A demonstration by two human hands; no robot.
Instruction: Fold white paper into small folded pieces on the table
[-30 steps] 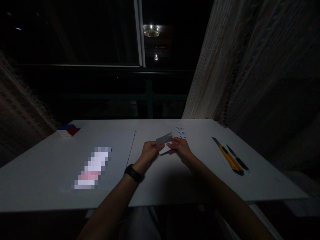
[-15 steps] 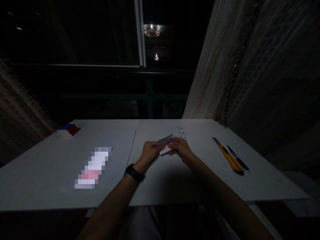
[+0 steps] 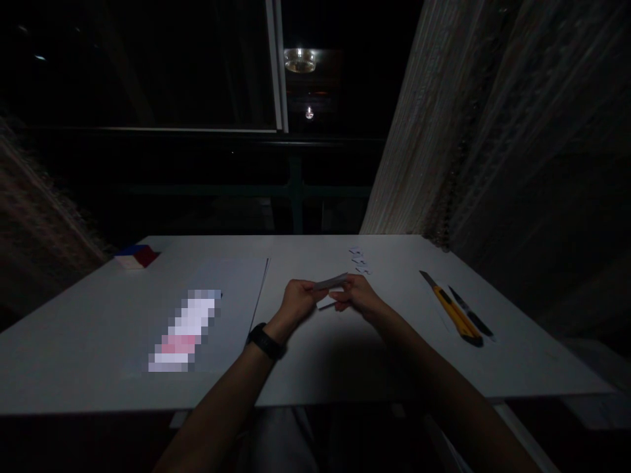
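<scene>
Between my hands, above the middle of the white table, is a small folded piece of white paper [image 3: 331,282]. My left hand [image 3: 298,298] pinches its left end, and a dark band circles that wrist. At the other end, my right hand [image 3: 361,297] grips the paper with thumb and fingers. A lower flap of the paper hangs below the upper fold, partly covered by my fingers. Just beyond my right hand, several small folded white paper pieces [image 3: 359,261] lie in a row on the table.
At right lie a yellow utility knife [image 3: 454,314] and a dark-handled knife [image 3: 470,311]. White sheets [image 3: 234,309] and a pixelated bright rectangle [image 3: 185,332] are at left. A coloured cube [image 3: 135,256] sits at the far left of the table [image 3: 83,341].
The upper part of the paper has tilted down and now lies flatter. My right hand has shifted slightly downward, its fingers bent closer around the paper.
</scene>
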